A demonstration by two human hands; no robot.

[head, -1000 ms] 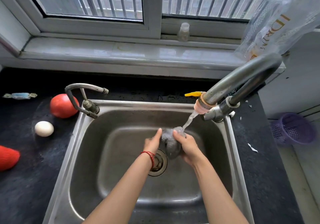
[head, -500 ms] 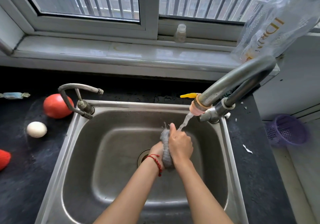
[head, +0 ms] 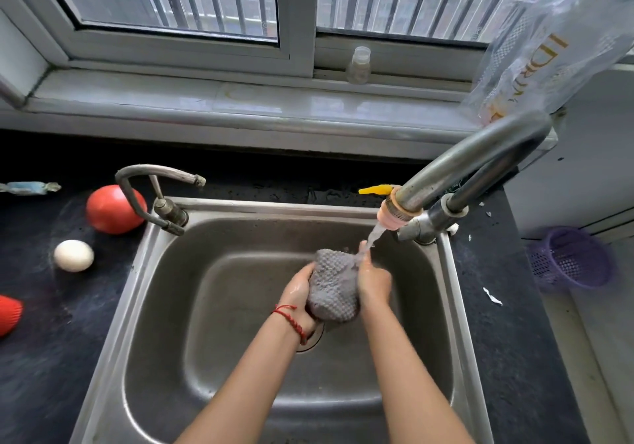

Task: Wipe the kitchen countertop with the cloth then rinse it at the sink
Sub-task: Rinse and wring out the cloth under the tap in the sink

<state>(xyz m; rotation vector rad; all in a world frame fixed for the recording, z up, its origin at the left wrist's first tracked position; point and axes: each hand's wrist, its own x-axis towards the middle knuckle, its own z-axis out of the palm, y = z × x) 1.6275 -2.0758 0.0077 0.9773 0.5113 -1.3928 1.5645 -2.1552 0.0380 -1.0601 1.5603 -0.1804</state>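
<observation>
Squeezing a bunched grey waffle-knit cloth (head: 332,289) between them, the left hand (head: 297,298) and right hand (head: 374,280) are both clamped on it over the middle of the steel sink (head: 144,306). Water from the curved metal tap (head: 463,169) at the sink's back right corner falls on the cloth's top. A smooth tomato (head: 109,208) and an egg (head: 73,255) lie on the dark speckled worktop (head: 44,358) beside the sink's left rim.

Bare forearms, red cord bracelet (head: 291,320), left wrist
</observation>
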